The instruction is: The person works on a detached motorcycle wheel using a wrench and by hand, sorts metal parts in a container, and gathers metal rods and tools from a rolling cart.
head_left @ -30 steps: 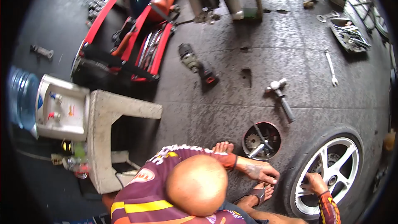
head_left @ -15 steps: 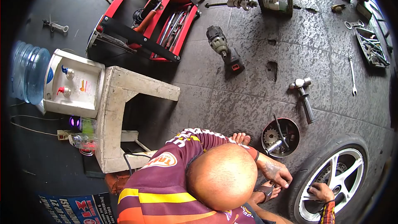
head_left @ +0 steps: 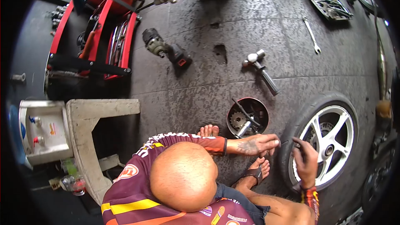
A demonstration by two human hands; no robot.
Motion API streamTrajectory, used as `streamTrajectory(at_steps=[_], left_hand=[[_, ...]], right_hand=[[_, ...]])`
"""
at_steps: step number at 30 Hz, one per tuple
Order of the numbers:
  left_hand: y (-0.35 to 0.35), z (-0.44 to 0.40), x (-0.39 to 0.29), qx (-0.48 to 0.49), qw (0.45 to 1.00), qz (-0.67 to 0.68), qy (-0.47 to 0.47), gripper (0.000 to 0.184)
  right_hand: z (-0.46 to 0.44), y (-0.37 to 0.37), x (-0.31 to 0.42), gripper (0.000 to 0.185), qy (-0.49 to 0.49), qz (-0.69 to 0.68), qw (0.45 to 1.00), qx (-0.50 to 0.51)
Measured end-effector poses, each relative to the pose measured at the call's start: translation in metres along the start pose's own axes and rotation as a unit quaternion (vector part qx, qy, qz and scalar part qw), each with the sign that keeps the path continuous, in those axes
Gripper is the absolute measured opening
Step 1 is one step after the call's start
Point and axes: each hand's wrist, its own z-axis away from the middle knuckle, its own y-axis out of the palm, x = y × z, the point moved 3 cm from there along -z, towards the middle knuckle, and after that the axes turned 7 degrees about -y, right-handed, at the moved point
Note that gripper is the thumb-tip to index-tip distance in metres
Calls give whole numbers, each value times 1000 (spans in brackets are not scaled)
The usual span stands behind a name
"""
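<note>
My left hand [head_left: 255, 144], tattooed on its back, reaches out with loosely bent fingers just short of the tyre. Beside its fingertips is a small dark spot I cannot make out. Over the near side of the wheel [head_left: 329, 150] is my right hand [head_left: 307, 162], its fingers apart and pointing toward the left hand. I see nothing plainly held in it. The wheel has a black tyre, white spokes and a brake disc, and lies on the floor. Close above my left hand, a round bowl [head_left: 266, 118] holds a sprocket, a metal cylinder and a dark hose.
A hammer [head_left: 263, 73], an impact wrench [head_left: 166, 50] and a spanner [head_left: 311, 35] lie on the dark tiles. A tray of tools [head_left: 329, 4] sits at upper right, a red tool cart [head_left: 100, 37] at upper left. The water dispenser [head_left: 43, 131] adjoins a white wooden stand [head_left: 83, 141].
My right hand has come off the wheel's spokes and moved toward my left hand. The left hand has straightened and reaches nearer the tyre. The whole view has shifted, with floor objects farther left.
</note>
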Motion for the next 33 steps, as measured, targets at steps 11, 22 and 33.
streamTrajectory(at_steps=[11,22,33], left_hand=[[-56,23,-30,-191,976,62,84,21],[-110,29,-45,-312,936,-91,135,23],[-278,13,-24,-498,610,-604,-125,26]], right_hand=[[-69,72,24,42,-128,51,990,-34],[-70,70,26,55,-49,-66,996,-19],[108,5,-28,29,233,-223,879,-350]])
